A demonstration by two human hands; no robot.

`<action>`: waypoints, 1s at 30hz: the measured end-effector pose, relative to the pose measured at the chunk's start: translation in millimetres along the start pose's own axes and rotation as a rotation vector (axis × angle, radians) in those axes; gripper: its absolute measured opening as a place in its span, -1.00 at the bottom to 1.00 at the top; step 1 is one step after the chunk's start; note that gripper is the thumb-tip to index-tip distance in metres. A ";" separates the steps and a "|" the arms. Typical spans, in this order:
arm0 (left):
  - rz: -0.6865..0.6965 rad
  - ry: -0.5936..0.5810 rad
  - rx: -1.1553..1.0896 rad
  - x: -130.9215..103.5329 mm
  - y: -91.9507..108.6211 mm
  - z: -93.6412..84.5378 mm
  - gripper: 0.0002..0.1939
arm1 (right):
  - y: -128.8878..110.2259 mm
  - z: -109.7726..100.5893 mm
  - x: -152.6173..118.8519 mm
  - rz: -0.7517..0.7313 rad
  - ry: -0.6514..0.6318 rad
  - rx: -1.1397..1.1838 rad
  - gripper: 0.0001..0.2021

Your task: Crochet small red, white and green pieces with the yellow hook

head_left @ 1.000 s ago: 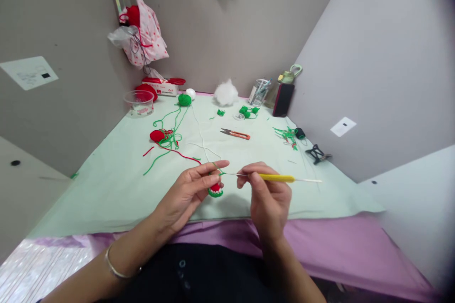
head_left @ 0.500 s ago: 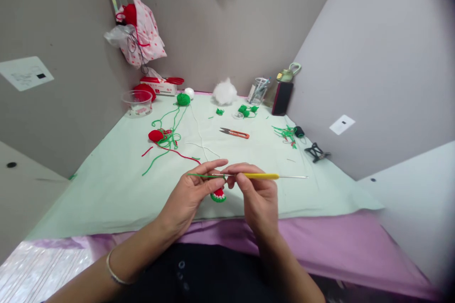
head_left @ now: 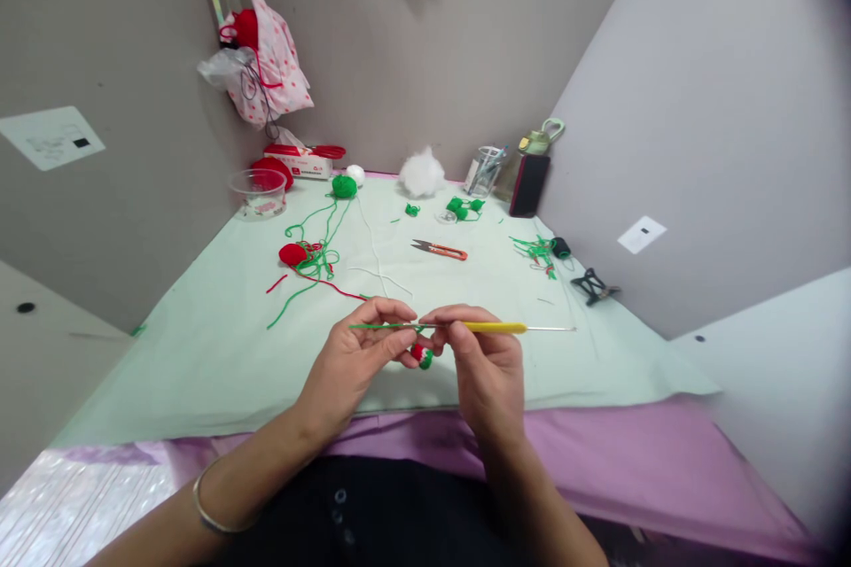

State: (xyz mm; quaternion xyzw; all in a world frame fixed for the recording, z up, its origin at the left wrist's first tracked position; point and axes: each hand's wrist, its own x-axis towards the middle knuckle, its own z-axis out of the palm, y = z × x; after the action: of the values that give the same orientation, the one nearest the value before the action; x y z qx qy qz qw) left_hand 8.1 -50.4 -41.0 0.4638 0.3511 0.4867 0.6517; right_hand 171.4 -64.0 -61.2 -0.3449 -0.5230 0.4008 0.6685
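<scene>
Between the fingers of my left hand (head_left: pixel 363 350) is a small crochet piece (head_left: pixel 422 355) in red, white and green, hanging just below the fingertips. A strand of green yarn (head_left: pixel 376 327) runs across those fingers. My right hand (head_left: pixel 488 363) is closed around the yellow handle of a crochet hook (head_left: pixel 495 328); its thin metal tip reaches left to the yarn at my left fingertips, and a second metal end sticks out to the right. Both hands nearly touch above the table's front part. Fingers partly hide the stitches.
Snips (head_left: pixel 439 249) lie beyond my hands. To the left are a red yarn ball (head_left: pixel 292 254) with tangled strands and a green yarn ball (head_left: pixel 344 187). White stuffing (head_left: pixel 422 173), green crochet pieces (head_left: pixel 458 209), a phone (head_left: pixel 530 185) and a clear tub (head_left: pixel 258 195) stand farther back. Walls enclose three sides.
The crochet piece has turned and shifted slightly right and up beneath my fingers. My left fingers have curled in more, and my right hand with the hook has moved slightly right.
</scene>
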 end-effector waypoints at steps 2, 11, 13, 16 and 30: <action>0.012 0.004 -0.034 0.1 0.1 0.8 -0.80 | 0.1 0.4 0.0 0.003 0.002 0.018 -0.89; 0.038 0.012 -0.090 -1.6 2.5 4.6 -0.73 | -4.1 2.2 1.1 -0.039 -0.028 -0.070 -0.85; 0.058 0.029 -0.043 -2.7 1.4 4.6 -0.71 | -5.2 2.8 -2.1 -0.156 -0.045 -0.223 -0.86; 0.093 0.070 -0.017 -2.7 -0.4 4.8 -0.69 | -1.1 5.0 -9.8 -0.477 -0.057 -0.576 -0.73; -0.167 -0.121 -0.313 7.2 6.9 -3.9 -0.73 | -3.5 -5.6 6.1 -0.138 -0.027 -0.023 -0.85</action>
State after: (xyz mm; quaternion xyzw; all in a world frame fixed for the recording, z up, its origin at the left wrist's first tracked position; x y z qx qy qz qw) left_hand 4.4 -41.8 -35.8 0.3544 0.2685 0.4508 0.7740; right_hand 178.3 -60.3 -56.7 -0.3103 -0.5589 0.3523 0.6835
